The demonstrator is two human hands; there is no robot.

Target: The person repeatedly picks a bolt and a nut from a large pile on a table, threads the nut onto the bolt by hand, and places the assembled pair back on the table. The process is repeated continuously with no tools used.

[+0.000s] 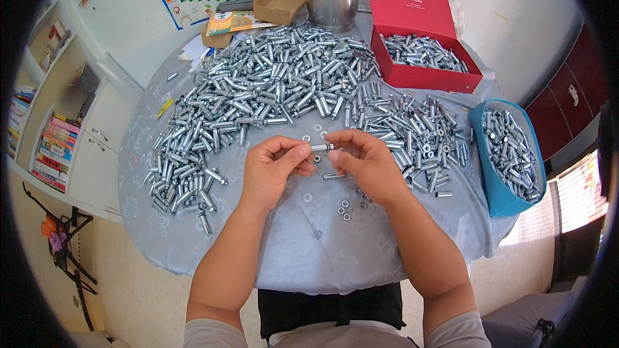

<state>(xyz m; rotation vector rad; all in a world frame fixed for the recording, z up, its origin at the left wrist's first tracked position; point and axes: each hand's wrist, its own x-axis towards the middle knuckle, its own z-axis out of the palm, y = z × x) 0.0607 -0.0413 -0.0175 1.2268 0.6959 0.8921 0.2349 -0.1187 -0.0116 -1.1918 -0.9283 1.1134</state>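
Over the near middle of the table, my two hands hold a silver expansion bolt (320, 147) lying sideways between them. My left hand (276, 166) pinches its left end with thumb and index finger. At the other end, the thumb and fingertips of my right hand (369, 162) close around the tip; whether a nut or washer sits there is too small to tell. Just below the bolt a nut (316, 159) shows between the hands. A loose metal sleeve (333, 176) lies near my right fingers, and several nuts (345, 204) sit below that hand.
A large heap of expansion bolts (277, 77) covers the far and left table. Loose sleeves and bolts (419, 132) spread at right. Beyond them stand a red box (429, 77) and a teal bin (512, 199), both holding bolts. A metal pot (332, 0) stands at the back.
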